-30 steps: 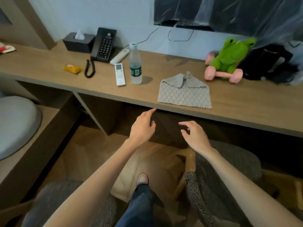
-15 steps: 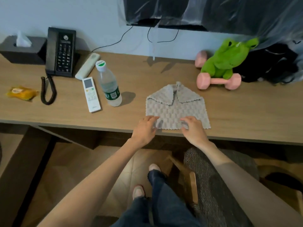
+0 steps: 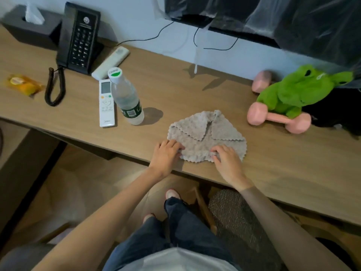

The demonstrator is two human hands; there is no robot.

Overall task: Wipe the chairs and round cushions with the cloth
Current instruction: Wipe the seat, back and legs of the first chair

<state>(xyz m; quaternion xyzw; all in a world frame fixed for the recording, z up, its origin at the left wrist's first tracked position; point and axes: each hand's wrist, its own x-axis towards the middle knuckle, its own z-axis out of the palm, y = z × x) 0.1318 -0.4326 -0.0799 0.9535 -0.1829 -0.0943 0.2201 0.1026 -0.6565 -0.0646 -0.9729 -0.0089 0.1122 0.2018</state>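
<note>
A grey textured cloth (image 3: 205, 133) lies on the wooden desk (image 3: 195, 90) near its front edge, with its two far corners folded inward. My left hand (image 3: 166, 155) grips the cloth's near left corner with curled fingers. My right hand (image 3: 226, 158) pinches the near edge on the right side. A chair with a dark woven seat (image 3: 240, 225) and wooden frame stands under the desk at the lower right, beside my legs.
On the desk stand a water bottle (image 3: 126, 98), a white remote (image 3: 106, 103), a second remote (image 3: 111, 62), a black phone (image 3: 81, 38), a tissue box (image 3: 32, 26), an orange packet (image 3: 23, 86), pink dumbbells (image 3: 277, 119) and a green frog plush (image 3: 298, 90).
Both hands rose from below the desk edge onto the cloth and took hold of its near edge, bunching it slightly. The view moved closer over the desk.
</note>
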